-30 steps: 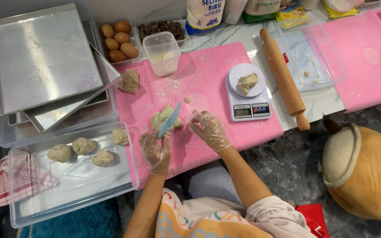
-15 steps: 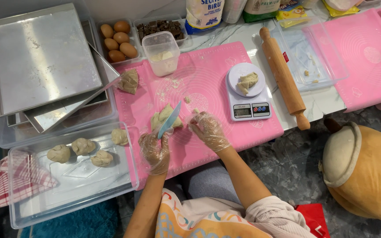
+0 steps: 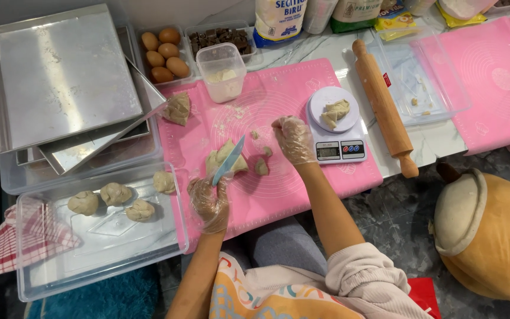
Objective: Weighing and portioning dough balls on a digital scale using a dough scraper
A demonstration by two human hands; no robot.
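My left hand (image 3: 209, 202), in a clear plastic glove, grips a light blue plastic knife (image 3: 229, 160) whose blade rests on a lump of pale dough (image 3: 224, 158) on the pink silicone mat (image 3: 278, 94). My right hand (image 3: 293, 139), also gloved, hovers with fingers curled between the dough and the white kitchen scale (image 3: 336, 127); whether it pinches a bit of dough I cannot tell. A piece of dough (image 3: 336, 112) lies on the scale's plate. Small cut pieces (image 3: 261, 166) sit on the mat beside the lump.
A clear tray (image 3: 98, 236) at the left holds several dough balls (image 3: 115, 193). Stacked metal baking trays (image 3: 60, 77), eggs (image 3: 163, 53), a plastic tub (image 3: 222, 71), another dough lump (image 3: 178, 108), a wooden rolling pin (image 3: 383, 106), a second pink mat (image 3: 491, 77) and a striped cloth (image 3: 28, 236) surround the work area.
My right hand has lifted off the dough lump and moved right toward the scale. The left hand and knife have stayed over the dough.
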